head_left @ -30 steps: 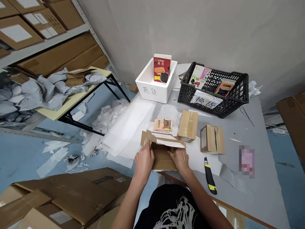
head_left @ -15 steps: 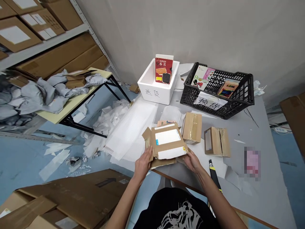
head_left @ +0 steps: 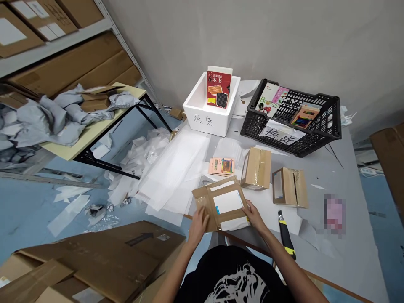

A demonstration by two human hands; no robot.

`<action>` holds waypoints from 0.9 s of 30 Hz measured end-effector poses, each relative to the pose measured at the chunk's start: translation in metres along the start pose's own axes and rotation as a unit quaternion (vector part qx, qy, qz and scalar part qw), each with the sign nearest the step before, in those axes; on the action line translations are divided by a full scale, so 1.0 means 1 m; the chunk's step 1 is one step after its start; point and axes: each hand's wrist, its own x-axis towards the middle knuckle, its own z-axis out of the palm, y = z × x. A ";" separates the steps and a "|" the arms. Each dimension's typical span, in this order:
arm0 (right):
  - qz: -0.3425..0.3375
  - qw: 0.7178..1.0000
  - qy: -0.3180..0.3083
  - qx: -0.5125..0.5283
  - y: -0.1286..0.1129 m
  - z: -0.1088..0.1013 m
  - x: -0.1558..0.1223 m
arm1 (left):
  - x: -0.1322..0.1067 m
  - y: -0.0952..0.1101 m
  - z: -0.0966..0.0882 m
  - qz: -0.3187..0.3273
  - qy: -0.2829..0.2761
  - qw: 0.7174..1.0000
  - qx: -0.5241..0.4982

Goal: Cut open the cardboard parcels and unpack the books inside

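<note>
A flattened cardboard box (head_left: 221, 204) with a white label lies at the near edge of the grey table (head_left: 344, 176). My left hand (head_left: 199, 225) grips its left flap with fingers curled over the edge. At the box's lower right corner my right hand (head_left: 255, 215) holds it, fingers closed on the cardboard. Just beyond the box lies a small colourful booklet (head_left: 221, 166). A black and yellow utility knife (head_left: 286, 239) rests on the table to the right of my right hand.
Two sealed small cartons (head_left: 258, 168) (head_left: 289, 187) stand behind the box. A white foam bin (head_left: 211, 110) with a red book and a black crate (head_left: 292, 118) of books sit at the back. White wrapping sheets (head_left: 172, 168) spill off the left edge. Big cartons (head_left: 94, 261) lie below left.
The opened box was lifted, turned label side up, and pressed flatter toward the table's near edge. Both hands stayed on it. The booklet behind it is uncovered again.
</note>
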 end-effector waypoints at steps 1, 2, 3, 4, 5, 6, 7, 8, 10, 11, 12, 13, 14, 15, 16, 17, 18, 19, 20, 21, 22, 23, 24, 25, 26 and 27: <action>-0.015 1.000 -0.006 0.004 -0.006 0.004 0.000 | 0.003 -0.002 -0.004 -0.058 0.062 0.993 -0.078; -0.032 0.999 -0.017 0.011 -0.013 0.009 0.000 | 0.007 -0.003 -0.010 -0.104 0.111 0.978 -0.145; -0.049 0.998 -0.033 0.022 -0.021 0.014 0.000 | 0.010 -0.004 -0.017 -0.134 0.138 0.961 -0.197; -0.065 0.996 -0.050 0.035 -0.030 0.020 0.003 | 0.014 -0.005 -0.025 -0.149 0.148 0.949 -0.234; -0.078 0.994 -0.067 0.048 -0.039 0.026 0.007 | 0.017 -0.006 -0.035 -0.152 0.147 0.943 -0.256; -0.090 0.991 -0.079 0.058 -0.048 0.034 0.013 | 0.021 -0.007 -0.046 -0.149 0.145 0.940 -0.272; -0.101 0.989 -0.087 0.062 -0.055 0.043 0.022 | 0.024 -0.008 -0.058 -0.147 0.148 0.934 -0.289; -0.109 0.988 -0.088 0.056 -0.062 0.053 0.032 | 0.028 -0.009 -0.071 -0.145 0.159 0.928 -0.305; -0.114 0.990 -0.081 0.021 -0.069 0.075 0.055 | 0.038 -0.011 -0.095 -0.141 0.191 0.915 -0.325; -0.113 0.991 -0.076 -0.001 -0.071 0.086 0.067 | 0.044 -0.012 -0.106 -0.140 0.209 0.910 -0.330; -0.110 0.991 -0.069 -0.023 -0.071 0.096 0.077 | 0.050 -0.014 -0.115 -0.141 0.224 0.905 -0.332; -0.106 0.992 -0.061 -0.042 -0.070 0.105 0.086 | 0.057 -0.015 -0.123 -0.144 0.237 0.903 -0.330; -0.103 0.992 -0.050 -0.057 -0.067 0.111 0.092 | 0.064 -0.018 -0.129 -0.149 0.245 0.902 -0.324; -0.099 0.992 -0.037 -0.070 -0.064 0.115 0.096 | 0.070 -0.021 -0.134 -0.158 0.251 0.902 -0.313; -0.094 0.992 -0.022 -0.086 -0.060 0.117 0.097 | 0.077 -0.024 -0.136 -0.170 0.255 0.904 -0.297; -0.089 0.991 -0.007 -0.102 -0.055 0.116 0.095 | 0.083 -0.028 -0.138 -0.184 0.257 0.908 -0.276; -0.084 0.990 0.008 -0.117 -0.049 0.113 0.092 | 0.088 -0.032 -0.138 -0.202 0.257 0.911 -0.251; -0.080 0.988 0.020 -0.131 -0.043 0.109 0.086 | 0.091 -0.037 -0.138 -0.221 0.256 0.915 -0.221; -0.077 0.986 0.030 -0.143 -0.038 0.104 0.080 | 0.094 -0.040 -0.137 -0.241 0.254 0.918 -0.187; -0.075 0.985 0.038 -0.152 -0.033 0.097 0.073 | 0.094 -0.044 -0.136 -0.260 0.251 0.920 -0.150; -0.074 0.983 0.044 -0.160 -0.029 0.091 0.065 | 0.094 -0.046 -0.135 -0.277 0.249 0.921 -0.111; -0.073 0.982 0.049 -0.167 -0.025 0.084 0.058 | 0.092 -0.047 -0.134 -0.290 0.249 0.921 -0.072; -0.071 0.981 0.054 -0.172 -0.023 0.077 0.052 | 0.090 -0.046 -0.133 -0.296 0.254 0.920 -0.033; -0.071 0.980 0.061 -0.176 -0.021 0.070 0.045 | 0.087 -0.043 -0.131 -0.296 0.263 0.918 0.004; -0.072 0.978 0.070 -0.181 -0.021 0.062 0.040 | 0.084 -0.040 -0.129 -0.290 0.274 0.916 0.033; -0.075 0.976 0.083 -0.185 -0.021 0.054 0.035 | 0.082 -0.035 -0.127 -0.269 0.288 0.917 0.066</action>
